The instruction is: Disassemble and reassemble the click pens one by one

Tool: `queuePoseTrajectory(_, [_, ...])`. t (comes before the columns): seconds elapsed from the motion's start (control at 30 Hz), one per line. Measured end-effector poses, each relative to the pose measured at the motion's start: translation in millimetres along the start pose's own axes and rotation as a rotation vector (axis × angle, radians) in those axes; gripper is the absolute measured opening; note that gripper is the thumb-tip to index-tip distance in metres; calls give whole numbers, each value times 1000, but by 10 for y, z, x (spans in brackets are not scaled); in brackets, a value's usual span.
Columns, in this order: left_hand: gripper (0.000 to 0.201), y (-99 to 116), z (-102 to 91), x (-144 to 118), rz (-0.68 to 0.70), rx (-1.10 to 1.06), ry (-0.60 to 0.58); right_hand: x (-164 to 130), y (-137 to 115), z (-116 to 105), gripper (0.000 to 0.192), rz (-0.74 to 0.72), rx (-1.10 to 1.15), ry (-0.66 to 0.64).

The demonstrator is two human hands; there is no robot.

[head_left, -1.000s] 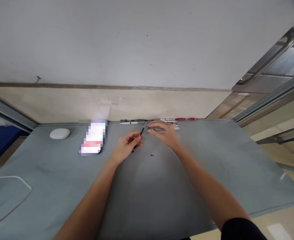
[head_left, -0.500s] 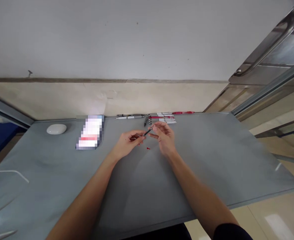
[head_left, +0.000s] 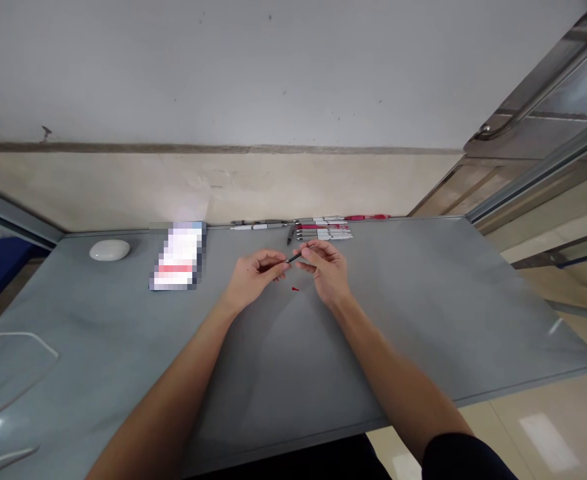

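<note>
Over the middle of the grey table (head_left: 423, 320), both of my hands meet on a thin dark pen refill (head_left: 296, 256). My left hand (head_left: 254, 275) pinches its near end and my right hand (head_left: 326, 267) holds the far end between fingertips. A tiny red cap (head_left: 295, 289) lies on the table just below the hands. Behind them, along the wall edge, a row of white and red pens (head_left: 323, 231) lies side by side.
A phone with a blurred screen (head_left: 177, 257) lies left of the hands, and a white oval pebble-like object (head_left: 109, 250) sits farther left. A white cable (head_left: 18, 337) curves at the table's left edge. A metal door frame stands at right.
My right hand drew back from the pens at the wall and met my left hand on the refill, which turned from steep to nearly level. The view shifted slightly.
</note>
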State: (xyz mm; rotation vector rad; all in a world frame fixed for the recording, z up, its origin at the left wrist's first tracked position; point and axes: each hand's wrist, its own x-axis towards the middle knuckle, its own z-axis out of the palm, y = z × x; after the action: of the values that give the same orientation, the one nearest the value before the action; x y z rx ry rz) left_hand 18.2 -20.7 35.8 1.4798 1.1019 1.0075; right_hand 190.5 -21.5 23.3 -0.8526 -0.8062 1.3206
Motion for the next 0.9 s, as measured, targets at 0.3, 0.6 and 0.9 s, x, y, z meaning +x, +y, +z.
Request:
queuePoseTrajectory(0.3, [32, 67, 39, -27, -26, 16, 17, 19, 27, 43, 20, -106, -58, 127])
queuePoseTrajectory(0.6, [32, 30, -43, -18, -16, 61, -7, 140, -83, 105, 25, -146, 24, 216])
queuePoseTrajectory(0.9, [33, 56, -155, 7, -141, -521, -11, 329, -251, -57, 30, -108, 120, 304])
